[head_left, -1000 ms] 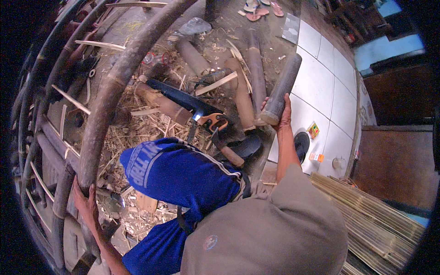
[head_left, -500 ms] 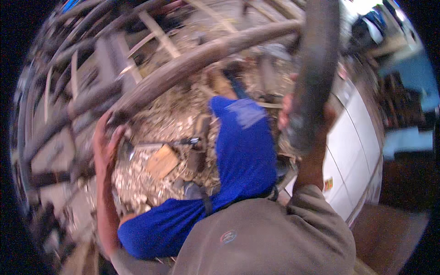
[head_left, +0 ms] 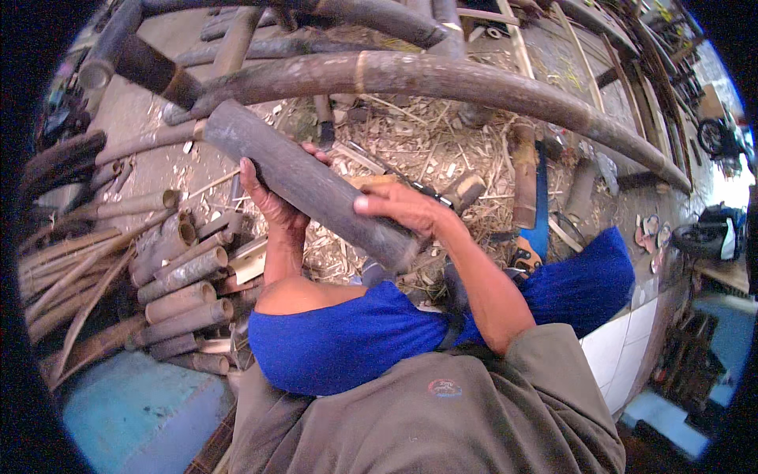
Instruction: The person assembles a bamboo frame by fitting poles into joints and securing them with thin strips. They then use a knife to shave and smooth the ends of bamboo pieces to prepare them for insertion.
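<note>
A short, thick length of dark bamboo (head_left: 304,178) lies slantwise in front of my body, its upper end to the left and its lower end over my lap. My left hand (head_left: 276,207) cups it from the left and below, the thumb showing along its near side. Across its right side lies my right hand (head_left: 407,207), with the thumb on top and the other fingers largely hidden behind. Just beyond the right hand, partly covered, is a long tool with a black grip (head_left: 430,193) among the shavings.
A long bamboo pole (head_left: 410,75) runs across beyond my hands. Cut bamboo pieces (head_left: 185,304) are piled at the left. A handsaw with a blue blade (head_left: 539,205) rests by my right knee. Wood shavings (head_left: 395,134) cover the ground; white tiles (head_left: 624,347) lie at right.
My view has turned left. The dark bamboo, earlier upright in my right hand at the right, now slants before me. My left hand, earlier near the long pole's end, now grips it too.
</note>
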Tool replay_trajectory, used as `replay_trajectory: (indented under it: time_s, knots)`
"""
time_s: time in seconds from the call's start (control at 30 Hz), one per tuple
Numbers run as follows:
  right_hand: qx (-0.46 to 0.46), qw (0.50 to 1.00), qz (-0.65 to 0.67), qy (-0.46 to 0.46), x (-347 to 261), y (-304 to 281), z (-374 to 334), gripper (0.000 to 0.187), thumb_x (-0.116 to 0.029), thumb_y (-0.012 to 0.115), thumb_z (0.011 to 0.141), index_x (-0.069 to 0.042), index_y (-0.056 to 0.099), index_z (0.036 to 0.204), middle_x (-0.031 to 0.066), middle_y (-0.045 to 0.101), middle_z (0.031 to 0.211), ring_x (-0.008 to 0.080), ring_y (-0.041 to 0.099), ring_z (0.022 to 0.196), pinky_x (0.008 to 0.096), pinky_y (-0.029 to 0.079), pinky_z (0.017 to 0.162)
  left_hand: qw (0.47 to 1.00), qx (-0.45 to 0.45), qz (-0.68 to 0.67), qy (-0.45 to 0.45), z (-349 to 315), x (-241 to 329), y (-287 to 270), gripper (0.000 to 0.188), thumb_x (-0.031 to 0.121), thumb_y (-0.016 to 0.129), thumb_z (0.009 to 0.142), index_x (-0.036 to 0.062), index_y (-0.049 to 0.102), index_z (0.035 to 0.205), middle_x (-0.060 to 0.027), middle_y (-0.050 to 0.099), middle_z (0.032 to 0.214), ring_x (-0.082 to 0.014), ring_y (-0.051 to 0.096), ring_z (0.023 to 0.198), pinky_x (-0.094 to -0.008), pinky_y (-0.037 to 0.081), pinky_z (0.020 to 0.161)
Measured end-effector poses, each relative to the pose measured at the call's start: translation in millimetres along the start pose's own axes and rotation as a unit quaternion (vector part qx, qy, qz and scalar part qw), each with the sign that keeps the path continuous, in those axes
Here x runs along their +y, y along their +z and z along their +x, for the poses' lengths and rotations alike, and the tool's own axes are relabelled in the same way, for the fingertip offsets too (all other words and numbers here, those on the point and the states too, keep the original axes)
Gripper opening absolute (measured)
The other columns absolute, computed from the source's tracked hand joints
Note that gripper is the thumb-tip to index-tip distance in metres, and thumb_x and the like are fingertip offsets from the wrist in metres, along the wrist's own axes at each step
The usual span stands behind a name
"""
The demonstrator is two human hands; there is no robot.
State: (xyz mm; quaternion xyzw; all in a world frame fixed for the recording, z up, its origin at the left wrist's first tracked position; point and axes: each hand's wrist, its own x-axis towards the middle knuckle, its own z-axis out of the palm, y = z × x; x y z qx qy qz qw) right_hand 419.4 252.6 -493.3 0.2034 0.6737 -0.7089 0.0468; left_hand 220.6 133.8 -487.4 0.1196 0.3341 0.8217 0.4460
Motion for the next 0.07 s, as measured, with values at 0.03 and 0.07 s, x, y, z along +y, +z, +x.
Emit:
replay_trajectory:
  time_s: [0.03, 0.07]
  knots:
    - [0.038, 0.998, -0.039, 0.033, 19.8, -8.6, 17.4, 0.077, -0.065, 0.059, 0.091, -0.001, 0.062, 0.133, 0.0176, 0.066, 0.128, 0.0247, 0.063, 0.114, 0.0383, 0.046, 0.103, 0.999, 0.043, 0.005, 0.022, 1.2, 2.3, -21.0, 0.097, 0.084, 0.055, 0.078, 0.0047, 0.052, 0.132, -0.0241, 0.065, 0.121, -0.0425, 0.065, 0.108, -0.0564, 0.053, 0.095]
    - [0.051, 0.987, -0.047, 0.146, 25.9, -18.9, 28.9, 0.079, -0.070, 0.057, 0.089, -0.008, 0.060, 0.138, 0.0204, 0.059, 0.139, 0.0190, 0.055, 0.128, 0.0348, 0.038, 0.111, 0.985, 0.106, 0.126, 0.059, 1.7, 7.4, -42.6, 0.104, 0.087, 0.056, 0.074, 0.0031, 0.047, 0.134, -0.0261, 0.066, 0.117, -0.0383, 0.069, 0.100, -0.0526, 0.054, 0.093]
